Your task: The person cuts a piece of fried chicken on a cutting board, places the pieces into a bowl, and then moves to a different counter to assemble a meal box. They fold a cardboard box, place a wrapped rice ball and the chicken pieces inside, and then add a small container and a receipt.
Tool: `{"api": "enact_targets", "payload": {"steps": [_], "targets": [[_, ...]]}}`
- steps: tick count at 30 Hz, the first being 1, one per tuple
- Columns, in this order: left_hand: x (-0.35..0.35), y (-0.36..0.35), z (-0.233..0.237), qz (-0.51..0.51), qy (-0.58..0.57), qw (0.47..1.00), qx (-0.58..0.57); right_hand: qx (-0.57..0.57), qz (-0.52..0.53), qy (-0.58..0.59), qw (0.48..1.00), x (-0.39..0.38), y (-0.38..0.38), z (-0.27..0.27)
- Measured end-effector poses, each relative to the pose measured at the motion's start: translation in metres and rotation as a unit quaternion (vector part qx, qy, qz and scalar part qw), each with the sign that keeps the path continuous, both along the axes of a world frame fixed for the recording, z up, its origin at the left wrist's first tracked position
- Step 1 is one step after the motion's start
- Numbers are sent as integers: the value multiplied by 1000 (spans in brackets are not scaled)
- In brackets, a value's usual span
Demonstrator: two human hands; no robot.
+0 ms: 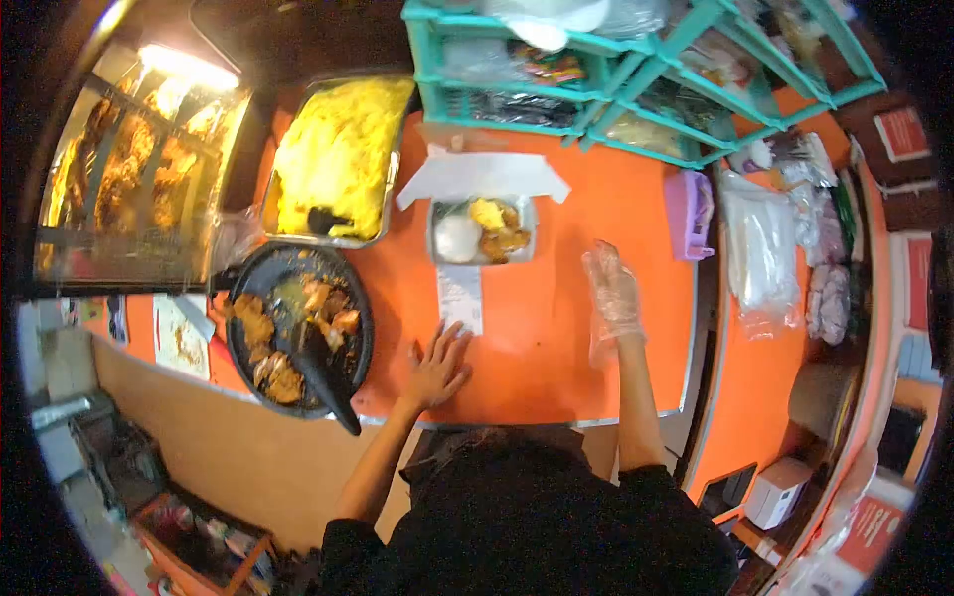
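My left hand (437,372), bare, lies on the orange tabletop (537,368) with its fingers spread, the fingertips by the lower end of a white paper slip (460,303). That slip reaches up to an open paper food box (534,243), whose lid (487,179) is folded back. Inside the box are a white mound of rice (457,239), a yellow portion (487,213) and browned pieces (505,243). In a clear plastic glove, my right hand (612,298) is right of the box, fingers extended and holding nothing.
On the left sits a black stone mortar (364,343) with a pestle (326,377) and fried pieces (278,379). Behind it is a metal tray (391,199) of yellow food. Teal shelves (596,124) line the back; a purple holder (688,214) and plastic bags (760,248) are at right.
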State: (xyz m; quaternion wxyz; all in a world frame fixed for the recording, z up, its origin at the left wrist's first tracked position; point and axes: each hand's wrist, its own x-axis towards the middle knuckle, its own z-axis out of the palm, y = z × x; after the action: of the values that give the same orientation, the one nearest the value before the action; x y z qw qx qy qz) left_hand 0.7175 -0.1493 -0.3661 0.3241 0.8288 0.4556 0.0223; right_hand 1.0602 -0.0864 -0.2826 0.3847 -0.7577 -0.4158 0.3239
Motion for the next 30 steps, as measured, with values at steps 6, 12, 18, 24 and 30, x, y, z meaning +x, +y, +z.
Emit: {"api": "enact_targets", "payload": {"steps": [6,12,18,24,30], "targets": [[-1,2,2,-15,-12,1000,-12,234,-37,-66,969,91,51,101],[3,2,3,-2,30,999,-24,332,-95,-204,916,167,127,176],[3,3,8,-2,19,999,-38,298,-76,-321,896,162,165,230],[-1,1,-6,1,8,1000,-28,422,-159,-382,806,147,156,263],[-2,2,-3,-6,-18,999,-38,312,-83,-661,678,162,173,306]]}}
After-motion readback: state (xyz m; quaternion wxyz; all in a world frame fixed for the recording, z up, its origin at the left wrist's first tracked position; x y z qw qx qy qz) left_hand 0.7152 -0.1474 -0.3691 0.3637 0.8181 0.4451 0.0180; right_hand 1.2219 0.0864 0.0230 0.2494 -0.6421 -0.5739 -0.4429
